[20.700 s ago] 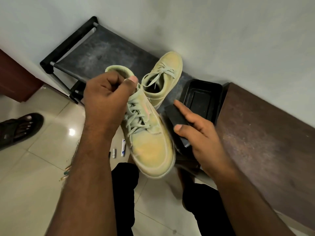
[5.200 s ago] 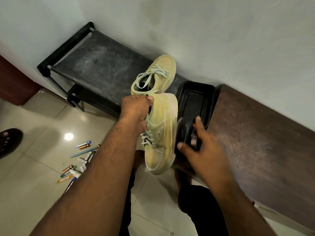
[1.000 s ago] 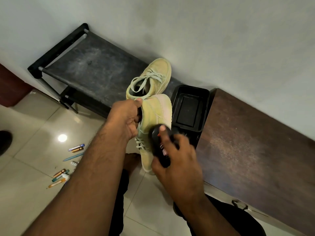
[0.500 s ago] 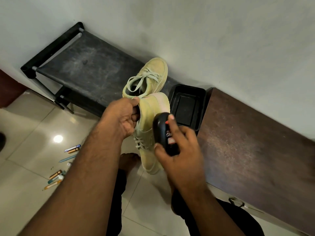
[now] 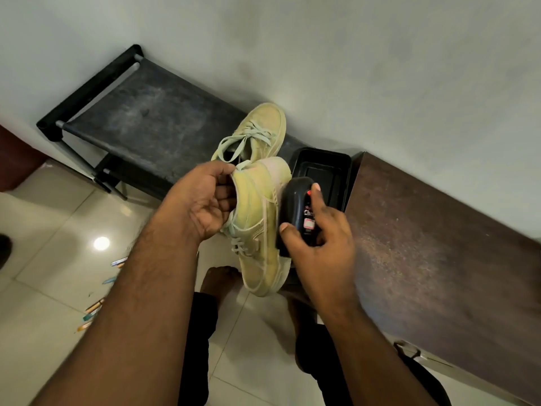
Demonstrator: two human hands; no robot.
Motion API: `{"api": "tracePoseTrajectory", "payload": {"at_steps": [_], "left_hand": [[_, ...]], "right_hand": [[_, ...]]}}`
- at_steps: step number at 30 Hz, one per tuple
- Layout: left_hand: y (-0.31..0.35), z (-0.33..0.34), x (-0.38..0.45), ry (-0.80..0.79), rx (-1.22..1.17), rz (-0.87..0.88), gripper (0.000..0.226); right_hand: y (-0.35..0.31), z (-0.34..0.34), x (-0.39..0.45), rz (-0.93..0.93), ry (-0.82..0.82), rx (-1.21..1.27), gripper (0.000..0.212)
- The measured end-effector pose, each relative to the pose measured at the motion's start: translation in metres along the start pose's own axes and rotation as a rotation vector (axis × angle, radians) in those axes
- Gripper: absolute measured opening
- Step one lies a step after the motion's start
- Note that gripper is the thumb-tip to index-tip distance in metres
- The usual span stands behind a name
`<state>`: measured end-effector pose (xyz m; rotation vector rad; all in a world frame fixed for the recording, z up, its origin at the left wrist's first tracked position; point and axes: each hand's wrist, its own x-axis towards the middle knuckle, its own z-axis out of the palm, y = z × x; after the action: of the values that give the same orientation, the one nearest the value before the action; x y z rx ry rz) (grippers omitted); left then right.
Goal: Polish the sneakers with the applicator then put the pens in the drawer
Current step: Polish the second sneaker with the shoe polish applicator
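your left hand (image 5: pixel 205 200) is pinching the held sneaker (image 5: pixel 257 224) by its collar in mid-air, while your right hand (image 5: pixel 319 244) is curling around the applicator (image 5: pixel 295 209), pressing its side. pushing harder could be twisting the shoe loose. the pens (image 5: pixel 96 306) are lying on the floor.

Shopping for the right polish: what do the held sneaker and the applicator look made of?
The held sneaker looks like matte, suede-like yellow fabric: dull, no shine, with visible stitching. The applicator in the right hand looks like hard black plastic: smooth, with a slight sheen and a printed label.
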<state>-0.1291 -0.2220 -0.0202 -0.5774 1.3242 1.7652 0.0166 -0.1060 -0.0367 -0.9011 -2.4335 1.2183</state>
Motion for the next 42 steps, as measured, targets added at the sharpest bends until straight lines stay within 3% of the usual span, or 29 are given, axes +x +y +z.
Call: {"api": "tracePoseTrajectory", "payload": {"at_steps": [7,10,12,15,19,22,24,26,30,33,35,40,42], "left_hand": [[-0.003,0.001,0.005,0.022,-0.007,0.028,0.021],[-0.004,0.005,0.004,0.002,-0.010,0.027,0.019],[-0.005,0.007,0.003,-0.010,-0.011,0.023,0.018],[-0.006,0.008,0.004,-0.003,-0.014,0.015,0.019],[-0.001,-0.001,0.005,-0.012,-0.020,-0.038,0.017],[-0.001,-0.003,0.003,-0.001,-0.001,0.001,0.019],[-0.001,-0.001,0.002,-0.012,-0.003,0.006,0.020],[-0.001,0.000,0.001,0.000,0.003,0.008,0.020],[0.001,-0.001,0.002,0.025,0.027,0.020,0.019],[0.002,0.000,0.000,0.001,0.058,0.032,0.019],[0.000,0.002,-0.001,-0.002,0.057,0.036,0.017],[0.001,0.004,-0.002,0.047,0.068,0.037,0.016],[0.002,0.003,-0.003,0.030,0.079,0.047,0.015]], "right_hand": [[-0.010,0.027,-0.029,-0.219,-0.083,-0.077,0.078],[-0.007,0.017,-0.017,-0.116,0.039,0.089,0.076],[-0.003,0.011,-0.007,-0.076,0.103,0.058,0.077],[-0.010,0.019,-0.012,-0.098,0.000,0.007,0.079],[-0.017,0.029,-0.023,-0.323,-0.122,0.068,0.076],[-0.010,0.016,-0.008,-0.121,-0.004,0.171,0.075],[-0.001,0.008,-0.001,-0.027,0.037,0.098,0.076],[-0.002,0.010,-0.007,-0.056,-0.021,0.011,0.078],[-0.010,0.018,-0.030,-0.285,-0.180,0.028,0.077],[-0.009,0.008,-0.013,-0.178,-0.058,0.125,0.076],[-0.008,0.003,-0.006,-0.139,0.003,0.058,0.076],[-0.018,0.020,-0.027,-0.308,-0.121,0.008,0.076],[-0.018,0.012,-0.019,-0.238,-0.065,0.100,0.073]]}}
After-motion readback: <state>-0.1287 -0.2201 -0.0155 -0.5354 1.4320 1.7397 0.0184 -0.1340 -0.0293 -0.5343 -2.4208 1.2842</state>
